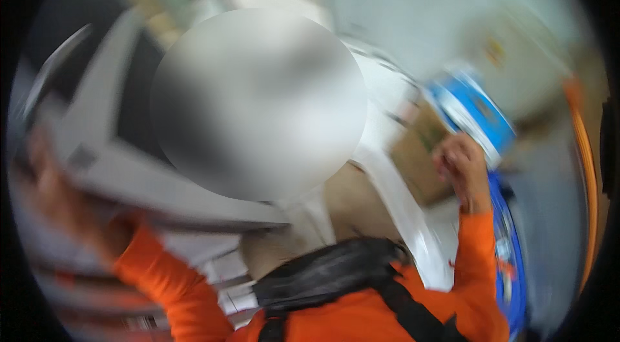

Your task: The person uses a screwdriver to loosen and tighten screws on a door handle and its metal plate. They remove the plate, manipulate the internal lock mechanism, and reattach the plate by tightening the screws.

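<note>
My left hand [61, 193], smeared by motion, lies along a large light-grey panel or frame [87, 129] with dark insets at the left; I cannot tell whether it grips it. My right hand [460, 164] has curled fingers just below a blue-and-white package [470, 109], beside a brown cardboard box [413, 155]. What those fingers hold, if anything, I cannot make out. A blurred round patch covers the middle of the view and hides what is there. A black waist bag [323, 268] sits across my orange top.
A blue bin or container [507, 238] is beside my right forearm. An orange strip, perhaps a hose or edge [584, 206], runs down the far right. A pale wall [400, 0] stands at the back. White tiled floor [387, 83] shows around the blurred patch.
</note>
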